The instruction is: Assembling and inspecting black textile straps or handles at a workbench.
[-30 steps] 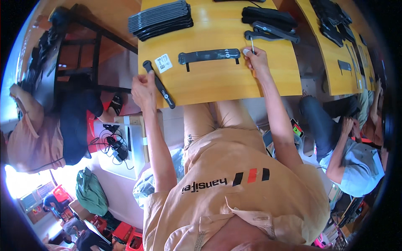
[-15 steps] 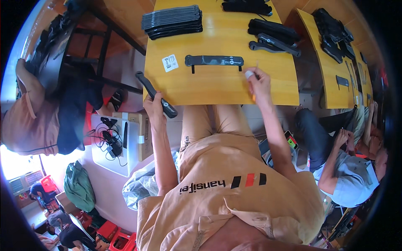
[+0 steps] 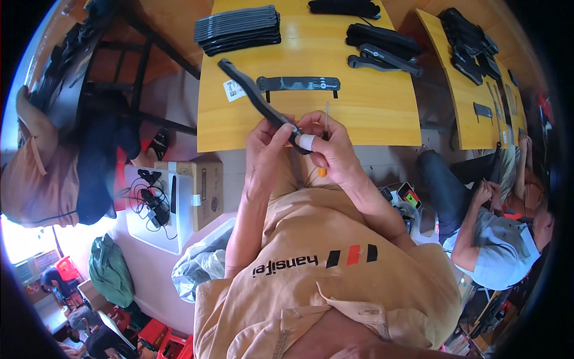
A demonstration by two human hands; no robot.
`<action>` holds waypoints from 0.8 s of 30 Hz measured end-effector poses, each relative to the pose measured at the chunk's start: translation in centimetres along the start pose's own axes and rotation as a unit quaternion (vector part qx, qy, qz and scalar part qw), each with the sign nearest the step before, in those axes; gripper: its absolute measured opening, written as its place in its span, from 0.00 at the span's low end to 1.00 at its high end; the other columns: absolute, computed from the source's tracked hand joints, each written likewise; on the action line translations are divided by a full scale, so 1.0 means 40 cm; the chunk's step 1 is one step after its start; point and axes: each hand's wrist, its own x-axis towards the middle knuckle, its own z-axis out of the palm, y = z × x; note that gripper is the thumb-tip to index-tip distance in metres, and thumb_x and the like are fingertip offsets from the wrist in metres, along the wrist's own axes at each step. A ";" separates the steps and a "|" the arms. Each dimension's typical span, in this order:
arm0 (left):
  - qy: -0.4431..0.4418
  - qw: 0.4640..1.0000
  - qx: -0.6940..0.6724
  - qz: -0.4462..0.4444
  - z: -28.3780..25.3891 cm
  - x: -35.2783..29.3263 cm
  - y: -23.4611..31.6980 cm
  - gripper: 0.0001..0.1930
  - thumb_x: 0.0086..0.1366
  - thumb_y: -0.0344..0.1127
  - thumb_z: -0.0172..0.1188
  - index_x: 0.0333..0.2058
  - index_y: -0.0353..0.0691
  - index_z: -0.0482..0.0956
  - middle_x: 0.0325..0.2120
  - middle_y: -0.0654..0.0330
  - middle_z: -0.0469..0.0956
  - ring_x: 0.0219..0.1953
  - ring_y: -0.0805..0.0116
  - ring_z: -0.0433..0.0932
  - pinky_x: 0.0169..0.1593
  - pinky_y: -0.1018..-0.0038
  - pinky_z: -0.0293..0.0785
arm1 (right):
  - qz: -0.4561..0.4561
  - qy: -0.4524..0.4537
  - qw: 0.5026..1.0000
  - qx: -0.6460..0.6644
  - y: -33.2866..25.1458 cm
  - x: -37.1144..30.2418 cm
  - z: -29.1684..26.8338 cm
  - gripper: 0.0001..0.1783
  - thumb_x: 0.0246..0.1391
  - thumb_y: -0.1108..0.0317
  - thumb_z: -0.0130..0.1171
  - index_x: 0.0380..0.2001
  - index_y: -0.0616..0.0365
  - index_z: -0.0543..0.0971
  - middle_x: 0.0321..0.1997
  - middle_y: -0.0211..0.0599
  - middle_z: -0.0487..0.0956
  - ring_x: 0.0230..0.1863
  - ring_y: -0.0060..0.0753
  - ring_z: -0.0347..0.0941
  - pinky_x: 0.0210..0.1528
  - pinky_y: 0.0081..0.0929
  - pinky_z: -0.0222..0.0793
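My left hand (image 3: 266, 143) is closed on a long, slightly curved black bar (image 3: 254, 96), which tilts up and to the left past the table edge. My right hand (image 3: 335, 149) holds a screwdriver (image 3: 327, 113) in its curled fingers, its thin shaft pointing up and its orange handle end showing below. A white wrap covers a digit of that hand, whose fingertips also touch the bar's lower end. Fingers hide what is at that end. Ahead, a similar dark bar (image 3: 299, 84) with two short black prongs lies on the yellow table (image 3: 365, 128).
A neat stack of grey-black bars (image 3: 238, 30) stands at the far left, with more black bars (image 3: 382, 45) piled at the right. A white label (image 3: 234, 90) lies beside the flat bar. Co-workers sit on both sides; a white bin lid (image 3: 156, 209) bears tangled cables at left.
Both hands have come together in front of me. The bar moved right and up from the table's left corner, and the screwdriver came left to meet it.
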 end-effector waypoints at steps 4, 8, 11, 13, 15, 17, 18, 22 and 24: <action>0.010 0.989 -0.147 -0.026 -0.004 -0.001 0.020 0.10 0.62 0.33 0.49 0.39 0.32 0.70 0.30 0.53 0.77 0.31 0.70 0.77 0.35 0.77 0.76 | -0.057 0.005 0.992 -0.109 -0.025 -0.021 0.017 0.11 0.49 0.71 0.51 0.38 0.59 0.72 0.22 0.24 0.69 0.11 0.08 0.52 0.12 0.08 0.46; -0.018 0.982 -0.178 -0.058 -0.011 -0.006 0.052 0.12 0.63 0.35 0.48 0.39 0.32 0.69 0.31 0.48 0.76 0.32 0.68 0.78 0.35 0.76 0.78 | -0.147 -0.003 0.957 -0.248 -0.050 -0.055 -0.022 0.16 0.54 0.70 0.44 0.45 0.61 0.71 0.24 0.31 0.71 0.18 0.16 0.61 0.20 0.14 0.57; -0.002 0.983 -0.171 -0.064 -0.002 -0.010 0.058 0.13 0.63 0.37 0.48 0.39 0.32 0.69 0.32 0.47 0.76 0.32 0.68 0.79 0.35 0.77 0.78 | -0.147 -0.022 0.915 -0.375 -0.078 -0.086 -0.021 0.20 0.52 0.74 0.44 0.50 0.57 0.68 0.37 0.44 0.76 0.27 0.33 0.74 0.30 0.23 0.68; 0.004 0.983 -0.171 -0.062 0.002 -0.011 0.064 0.13 0.63 0.37 0.48 0.39 0.32 0.68 0.30 0.47 0.77 0.30 0.68 0.79 0.32 0.78 0.79 | -0.191 -0.041 0.871 -0.450 -0.082 -0.094 -0.016 0.26 0.47 0.80 0.45 0.52 0.51 0.67 0.38 0.45 0.76 0.30 0.42 0.74 0.30 0.27 0.69; 0.003 0.985 -0.160 -0.058 0.010 -0.007 0.062 0.13 0.63 0.37 0.48 0.39 0.32 0.68 0.30 0.47 0.77 0.29 0.68 0.79 0.31 0.78 0.79 | -0.231 -0.036 0.862 -0.449 -0.078 -0.093 -0.012 0.26 0.47 0.80 0.45 0.52 0.52 0.67 0.32 0.42 0.75 0.25 0.35 0.70 0.28 0.24 0.66; 0.005 0.988 -0.148 -0.051 0.014 -0.005 0.061 0.13 0.63 0.37 0.48 0.39 0.32 0.68 0.30 0.47 0.77 0.29 0.68 0.79 0.31 0.78 0.79 | -0.271 -0.034 0.852 -0.447 -0.077 -0.091 -0.011 0.26 0.47 0.81 0.44 0.52 0.52 0.68 0.25 0.39 0.74 0.21 0.28 0.66 0.26 0.21 0.64; 0.011 0.991 -0.130 -0.044 0.018 -0.006 0.064 0.12 0.63 0.37 0.48 0.39 0.32 0.68 0.29 0.47 0.77 0.28 0.68 0.79 0.30 0.79 0.79 | -0.258 -0.038 0.840 -0.475 -0.081 -0.090 -0.011 0.30 0.43 0.83 0.45 0.52 0.50 0.67 0.32 0.41 0.75 0.27 0.37 0.70 0.29 0.27 0.67; 0.024 0.995 -0.089 -0.026 0.032 -0.010 0.070 0.12 0.63 0.36 0.48 0.39 0.32 0.68 0.29 0.47 0.77 0.27 0.69 0.79 0.29 0.80 0.78 | -0.257 -0.044 0.824 -0.504 -0.071 -0.086 -0.022 0.34 0.37 0.85 0.46 0.52 0.49 0.67 0.40 0.44 0.75 0.34 0.46 0.74 0.34 0.33 0.71; 0.025 0.996 -0.079 -0.020 0.038 -0.012 0.073 0.12 0.63 0.36 0.48 0.39 0.32 0.67 0.29 0.48 0.77 0.27 0.69 0.79 0.29 0.80 0.77 | -0.269 -0.044 0.825 -0.495 -0.062 -0.082 -0.029 0.34 0.37 0.85 0.46 0.52 0.49 0.67 0.40 0.44 0.75 0.35 0.45 0.74 0.34 0.33 0.71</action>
